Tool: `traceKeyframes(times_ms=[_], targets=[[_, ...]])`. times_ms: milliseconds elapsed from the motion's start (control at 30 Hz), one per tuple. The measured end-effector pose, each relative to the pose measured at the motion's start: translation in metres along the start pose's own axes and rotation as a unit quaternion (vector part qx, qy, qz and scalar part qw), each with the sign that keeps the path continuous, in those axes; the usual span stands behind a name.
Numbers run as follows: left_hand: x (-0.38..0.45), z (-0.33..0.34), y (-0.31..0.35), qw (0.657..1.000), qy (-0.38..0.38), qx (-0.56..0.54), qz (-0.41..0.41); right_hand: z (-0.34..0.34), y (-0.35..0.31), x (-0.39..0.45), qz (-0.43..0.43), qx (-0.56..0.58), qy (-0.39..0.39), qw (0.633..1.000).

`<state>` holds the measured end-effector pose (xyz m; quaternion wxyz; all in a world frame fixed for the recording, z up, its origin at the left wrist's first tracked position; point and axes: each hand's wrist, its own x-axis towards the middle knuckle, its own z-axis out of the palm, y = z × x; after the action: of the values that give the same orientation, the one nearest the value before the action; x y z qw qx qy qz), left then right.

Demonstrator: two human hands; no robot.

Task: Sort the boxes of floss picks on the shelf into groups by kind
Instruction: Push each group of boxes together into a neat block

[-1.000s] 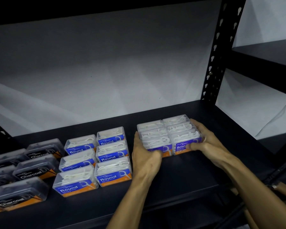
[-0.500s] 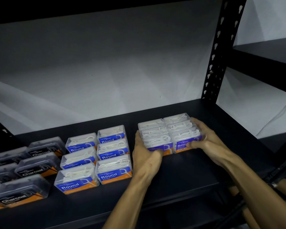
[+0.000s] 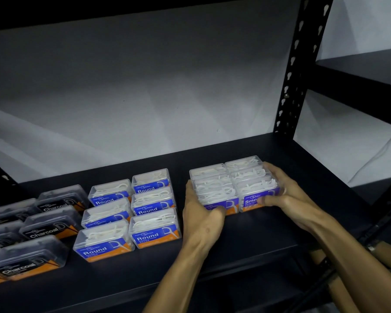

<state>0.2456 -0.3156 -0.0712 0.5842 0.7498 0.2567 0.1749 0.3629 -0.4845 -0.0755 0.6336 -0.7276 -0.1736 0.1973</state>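
Three blocks of clear floss pick boxes sit on the black shelf. At right is the purple-labelled "Smooth" block, two columns wide. My left hand presses its left side and front corner, and my right hand wraps its right side, thumb on the front label. In the middle stands the blue "Round" block, two columns of three. The dark "Charcoal" boxes lie at the far left, partly cut off by the frame edge.
A black perforated upright post rises behind the right end of the shelf. A white sheet hangs behind. Another shelf bay lies to the right. Bare shelf surface runs along the front edge.
Both hands stay clamped on the "Smooth" block. They have nudged it slightly back and squared it; the view has shifted a little.
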Motion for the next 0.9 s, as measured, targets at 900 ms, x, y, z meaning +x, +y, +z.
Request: traceKeyframes(times_ms=[900], targets=[[-0.006, -0.01, 0.009, 0.999, -0.018, 0.046, 0.003, -0.008, -0.01, -0.005, -0.036, -0.108, -0.023, 0.993]])
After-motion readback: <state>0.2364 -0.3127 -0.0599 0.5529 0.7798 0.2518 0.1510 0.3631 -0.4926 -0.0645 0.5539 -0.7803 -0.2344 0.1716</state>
